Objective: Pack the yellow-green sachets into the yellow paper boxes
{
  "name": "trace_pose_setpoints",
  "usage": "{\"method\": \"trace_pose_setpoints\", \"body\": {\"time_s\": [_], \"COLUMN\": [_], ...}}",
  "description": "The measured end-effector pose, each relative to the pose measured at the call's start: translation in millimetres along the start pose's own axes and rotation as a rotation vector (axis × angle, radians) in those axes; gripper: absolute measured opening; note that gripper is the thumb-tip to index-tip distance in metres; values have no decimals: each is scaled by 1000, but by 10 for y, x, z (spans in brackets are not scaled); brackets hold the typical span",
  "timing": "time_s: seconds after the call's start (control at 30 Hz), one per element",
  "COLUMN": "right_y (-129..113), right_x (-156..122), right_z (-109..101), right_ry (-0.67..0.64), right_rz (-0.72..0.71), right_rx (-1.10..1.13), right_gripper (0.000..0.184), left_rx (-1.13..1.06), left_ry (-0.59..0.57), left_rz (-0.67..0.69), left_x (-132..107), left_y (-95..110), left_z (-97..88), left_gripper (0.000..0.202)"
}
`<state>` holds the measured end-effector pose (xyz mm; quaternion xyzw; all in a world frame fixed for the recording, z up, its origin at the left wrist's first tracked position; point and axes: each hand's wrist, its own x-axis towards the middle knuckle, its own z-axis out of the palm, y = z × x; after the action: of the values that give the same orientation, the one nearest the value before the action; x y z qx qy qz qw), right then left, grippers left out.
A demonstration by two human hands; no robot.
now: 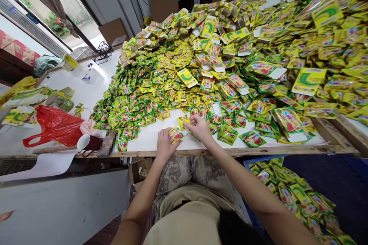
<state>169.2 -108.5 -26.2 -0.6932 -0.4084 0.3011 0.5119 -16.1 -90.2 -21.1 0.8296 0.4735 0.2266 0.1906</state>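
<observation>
Close to the table's front edge, my left hand [166, 143] is closed around a small box [175, 134] with a red and green fruit picture. A white flap seems to stick out from the box's right end. Just beyond it, my right hand [200, 128] pinches a small yellow sachet [183, 121] between thumb and fingers. Right behind both hands lies a big heap of green sachets [135, 80] and yellow sachets [169, 61]. Small printed boxes [187, 77] are scattered over the heap, some with flaps raised.
A red plastic bag [59, 126] and a cup [89, 143] stand at the left on the white table [152, 134]. Below the table's right side, a blue bin [339, 176] contains larger packs [299, 195]. A black wire rack [102, 53] sits at the far left.
</observation>
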Motion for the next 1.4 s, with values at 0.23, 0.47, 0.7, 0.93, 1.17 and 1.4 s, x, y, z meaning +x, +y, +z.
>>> {"method": "trace_pose_setpoints", "body": {"time_s": [0.23,0.47,0.7,0.93,1.17,1.4], "right_y": [-84,-26,-8,-4,-23,159], "right_x": [-104,-60,-70,-134,-77,-156], "right_z": [-68,43,-2,39,-328,-524], "right_ry": [-227,-128,-233,-438,-417,-308], "right_rz": [-85,60,-50,-250,-276,-158], "right_rx": [-46,155,-83,-239,-119,-716], "right_gripper": [40,33,22,16,27,31], "left_rx": [37,24,-8,-16,-26,-58], "left_ry": [33,21,45,21,9,-7], "left_rz": [-43,-36,-62,5,-13,8], "left_x": [9,10,0,7,-9,29], "left_y": [37,43,-3,54,-26,-87], "left_z": [1,-4,-7,-30,-91,-68], "left_gripper": [56,53,52,50,55,58]}}
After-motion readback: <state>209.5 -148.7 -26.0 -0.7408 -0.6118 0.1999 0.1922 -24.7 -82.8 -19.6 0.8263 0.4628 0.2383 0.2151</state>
